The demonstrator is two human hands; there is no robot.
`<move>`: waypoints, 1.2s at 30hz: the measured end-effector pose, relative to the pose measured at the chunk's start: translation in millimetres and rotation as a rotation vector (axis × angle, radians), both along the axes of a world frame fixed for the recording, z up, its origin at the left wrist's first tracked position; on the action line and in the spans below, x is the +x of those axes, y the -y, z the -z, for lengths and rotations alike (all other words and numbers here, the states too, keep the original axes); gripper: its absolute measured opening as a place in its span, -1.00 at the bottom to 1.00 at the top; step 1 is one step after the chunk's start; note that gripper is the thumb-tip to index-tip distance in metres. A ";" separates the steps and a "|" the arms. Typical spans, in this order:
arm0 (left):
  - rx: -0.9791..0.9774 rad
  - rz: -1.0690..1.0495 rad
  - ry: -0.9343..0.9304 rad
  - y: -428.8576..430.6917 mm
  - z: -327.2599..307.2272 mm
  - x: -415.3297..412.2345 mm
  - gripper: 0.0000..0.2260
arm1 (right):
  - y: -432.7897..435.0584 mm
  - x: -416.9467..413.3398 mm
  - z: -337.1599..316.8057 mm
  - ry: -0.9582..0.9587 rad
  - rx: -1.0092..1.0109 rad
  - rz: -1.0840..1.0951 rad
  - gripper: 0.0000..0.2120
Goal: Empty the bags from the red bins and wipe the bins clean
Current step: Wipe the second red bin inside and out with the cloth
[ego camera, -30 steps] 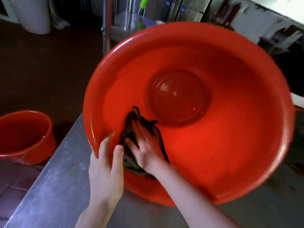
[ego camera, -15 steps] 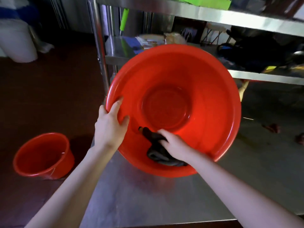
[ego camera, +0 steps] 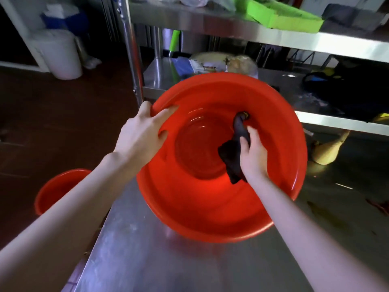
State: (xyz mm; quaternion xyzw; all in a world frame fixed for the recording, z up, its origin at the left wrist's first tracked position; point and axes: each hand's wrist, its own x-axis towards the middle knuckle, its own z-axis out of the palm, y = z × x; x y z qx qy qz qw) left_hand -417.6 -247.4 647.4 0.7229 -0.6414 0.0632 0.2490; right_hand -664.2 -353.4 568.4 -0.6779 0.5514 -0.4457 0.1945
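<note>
A large red bin (ego camera: 206, 209) is tilted toward me on the steel table (ego camera: 168, 260), its inside empty of bags. My left hand (ego camera: 143, 133) grips the bin's upper left rim, fingers curled over the edge. Inside the bin, my right hand (ego camera: 252, 157) holds a dark cloth (ego camera: 233, 152) against the right inner wall, beside the round bottom. A second, smaller red bin (ego camera: 56, 188) stands on the floor to the left, partly hidden by my left forearm.
A steel shelf rack (ego camera: 273, 36) rises behind the table, with a green tray (ego camera: 280, 15) on top and bags and dark items on the lower shelf. A white bucket (ego camera: 61, 53) stands at the far left on the dark floor.
My right hand has carried the cloth from the bin's lower inner wall up to the right side. My left hand has shifted higher along the rim. The view has pulled back.
</note>
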 end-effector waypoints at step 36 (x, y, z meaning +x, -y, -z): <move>0.039 -0.127 0.078 42.2 -9.8 15.8 -0.52 | 148.1 113.5 104.8 -0.955 -0.125 -0.340 -0.37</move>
